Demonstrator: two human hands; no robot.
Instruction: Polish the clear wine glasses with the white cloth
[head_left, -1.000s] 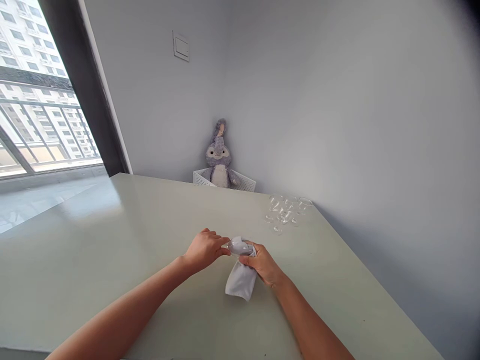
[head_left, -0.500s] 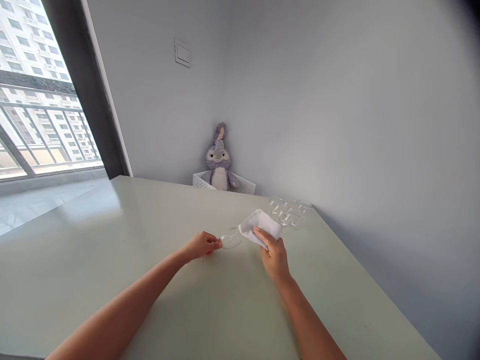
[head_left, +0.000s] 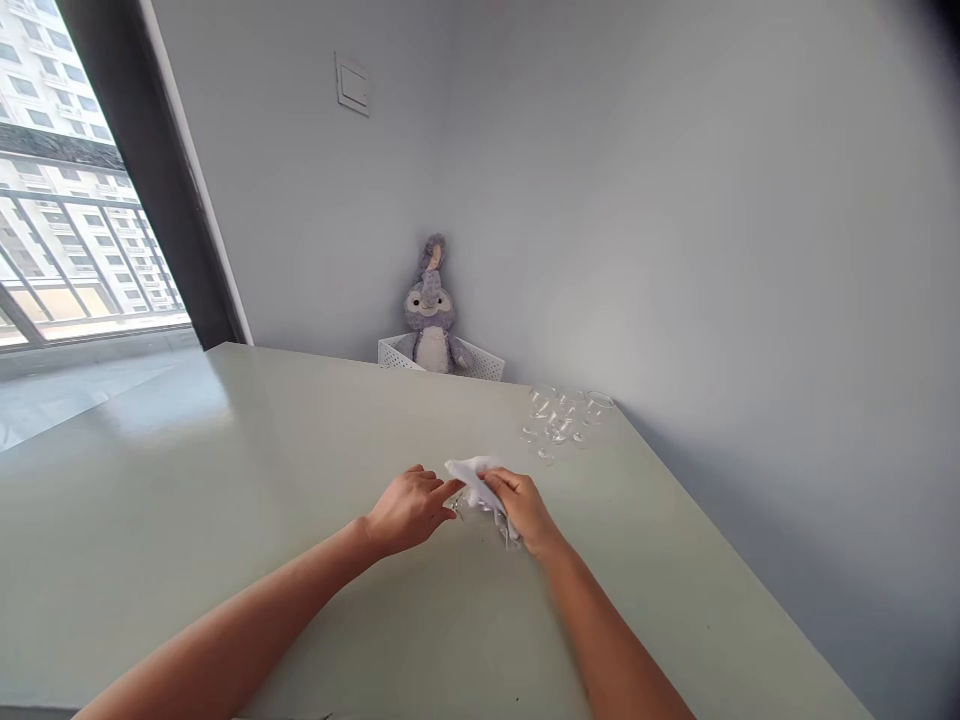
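My right hand [head_left: 525, 508] grips a crumpled white cloth [head_left: 474, 478] between thumb and fingers. Below the cloth is a clear stemmed glass [head_left: 511, 541], mostly covered, with only bits of its shiny edges showing low over the table. My left hand [head_left: 414, 510] meets the glass from the left; its index finger reaches to the cloth and its thumb lies at the glass edge, closed on it. How the left fingertips sit is partly hidden by the cloth.
Several clear stemmed glasses [head_left: 559, 415] stand together near the far right corner of the pale table [head_left: 300, 430]. Behind the table edge, a purple plush rabbit [head_left: 431, 330] sits in a white perforated basket [head_left: 487, 367]. A grey wall borders the right side.
My right hand has brought the cloth left and down onto the glass. My left hand has shifted slightly right, and the glass is turned differently. The view has tilted a little.
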